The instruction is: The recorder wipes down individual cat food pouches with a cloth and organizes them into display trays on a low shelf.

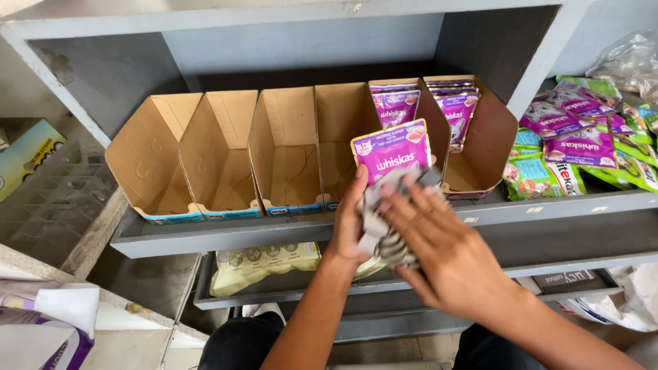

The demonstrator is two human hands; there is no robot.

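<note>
Grey shelf [226, 236] carries cardboard trays [288, 151], mostly bare; my left hand [348, 226] is clamped on a purple pouch [391, 151] just in front of them; right hand [439, 250], fingers apart, presses a grey cloth [384, 233] vs. its lower half; best wipe w/ firm, even strokes, pouch held steady.

My one camera sits on my head, looking down and forward over my forearms at the grey shelf [288, 229] just beyond my grip. It is close; no second view overlaps it.
</note>
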